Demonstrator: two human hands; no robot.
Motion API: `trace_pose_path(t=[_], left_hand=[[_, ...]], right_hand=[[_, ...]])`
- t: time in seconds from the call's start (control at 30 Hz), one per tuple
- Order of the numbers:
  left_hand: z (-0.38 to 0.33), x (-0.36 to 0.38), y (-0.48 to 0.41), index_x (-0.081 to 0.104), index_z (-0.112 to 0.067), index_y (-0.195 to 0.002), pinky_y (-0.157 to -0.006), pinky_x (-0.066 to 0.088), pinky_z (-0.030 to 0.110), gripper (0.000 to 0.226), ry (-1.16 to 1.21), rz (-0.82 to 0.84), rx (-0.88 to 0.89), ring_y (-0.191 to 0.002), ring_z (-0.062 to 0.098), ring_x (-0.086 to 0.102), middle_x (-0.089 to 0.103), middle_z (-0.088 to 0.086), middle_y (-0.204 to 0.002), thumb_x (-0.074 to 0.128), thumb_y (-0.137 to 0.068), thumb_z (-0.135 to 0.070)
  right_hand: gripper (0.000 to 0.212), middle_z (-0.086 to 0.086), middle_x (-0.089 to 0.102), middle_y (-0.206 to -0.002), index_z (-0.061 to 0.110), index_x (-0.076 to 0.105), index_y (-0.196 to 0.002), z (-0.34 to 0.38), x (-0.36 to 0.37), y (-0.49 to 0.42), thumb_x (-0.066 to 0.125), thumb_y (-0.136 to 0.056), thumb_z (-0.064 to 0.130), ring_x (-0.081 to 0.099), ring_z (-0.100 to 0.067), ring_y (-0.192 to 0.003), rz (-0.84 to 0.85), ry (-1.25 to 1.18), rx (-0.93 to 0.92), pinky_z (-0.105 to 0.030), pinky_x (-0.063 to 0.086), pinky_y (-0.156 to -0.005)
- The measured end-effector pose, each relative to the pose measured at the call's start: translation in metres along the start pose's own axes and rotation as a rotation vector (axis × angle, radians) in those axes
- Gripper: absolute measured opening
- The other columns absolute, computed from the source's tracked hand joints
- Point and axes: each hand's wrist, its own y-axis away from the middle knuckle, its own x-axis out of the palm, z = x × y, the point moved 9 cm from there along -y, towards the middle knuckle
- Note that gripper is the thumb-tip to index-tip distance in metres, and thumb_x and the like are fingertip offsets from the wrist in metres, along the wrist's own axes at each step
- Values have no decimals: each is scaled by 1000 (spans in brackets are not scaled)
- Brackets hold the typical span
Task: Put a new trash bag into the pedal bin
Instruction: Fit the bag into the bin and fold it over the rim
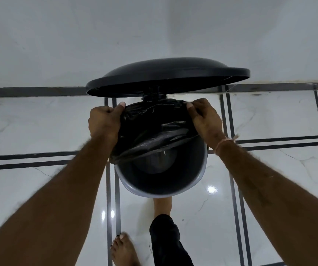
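Grip of L hand [104, 121] and R hand [206, 120] is clenched on the black trash bag [154, 131] edge at the pedal bin [158, 191] far rim; near rim uncovered. Risk: a hard pull tears the film, or the foot [162, 206] slips and the lid [164, 75] drops.

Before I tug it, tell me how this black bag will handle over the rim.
The trash bag is probably floppy and light: it sags in creased folds between the left hand and right hand. Its glossy film looks slippery, so it may slide off the bin rim unless folded over.
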Motion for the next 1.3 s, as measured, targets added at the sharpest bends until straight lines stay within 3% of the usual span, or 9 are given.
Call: trace_pose_path(t=[0.1,0.33,0.43,0.57,0.77,0.9,1.1,1.2,1.3], left_hand=[[20,5,-10,71,-16,-65,-61,47,22,48,54,87,-106,-63,18,65,67,-1,-65,78,-78,-62],[47,-1,18,67,-10,-80,-69,56,28,46,249,189,-181,-74,18,64,68,3,-78,67,-92,-54],[47,-5,33,68,-14,-91,-60,55,26,28,346,274,-79,-72,12,67,71,-1,-80,66,-97,-42],[56,-11,38,73,-15,-92,-77,49,43,20,323,348,-79,-86,26,64,72,8,-89,68,-98,-34],[63,-14,38,70,-8,-90,-74,53,32,27,255,206,-182,-77,23,63,69,7,-83,66,-99,-34],[58,-17,46,70,-6,-100,-60,52,22,12,286,241,-75,-72,17,63,69,6,-84,68,-98,-18],[91,-22,54,69,-13,-93,-72,52,33,12,401,296,-306,-74,18,60,66,3,-81,64,-101,-21],[100,-19,53,65,-16,-90,-75,55,31,17,479,248,-448,-74,14,61,66,0,-86,64,-101,-30],[104,-23,53,60,-13,-84,-53,55,23,29,503,159,-469,-59,14,56,64,5,-77,67,-97,-38]], right_hand=[[55,1,73,-98,18,71,-99,-25,7,-3,51,-95,68,70,-24,-98,60,-258,210,-50,54,-100],[62,-18,77,-92,4,77,-90,-54,2,25,53,-100,60,74,-30,-94,154,-453,324,-43,59,-92],[56,-8,69,-79,-5,72,-89,-62,-1,39,56,-104,47,67,-20,-78,116,-497,352,-29,57,-73],[27,-8,76,-88,-2,76,-107,-66,-5,55,63,-104,22,73,-17,-80,29,-653,414,-28,60,-74],[17,-17,73,-94,-3,73,-101,-79,-11,76,77,-93,11,68,-23,-82,-194,-637,539,-31,60,-77],[13,-11,71,-81,9,71,-82,-95,-6,95,79,-92,15,64,-21,-73,-219,-653,643,-32,56,-71],[26,-1,62,-67,13,64,-78,-105,3,128,73,-97,28,53,-12,-51,-110,-749,851,-24,31,-49],[23,-3,62,-74,11,63,-93,-108,8,135,70,-99,33,53,-15,-58,-71,-810,907,-24,37,-51],[20,-3,62,-78,13,63,-89,-109,13,136,68,-101,29,52,-15,-61,-86,-873,908,-21,47,-48]])
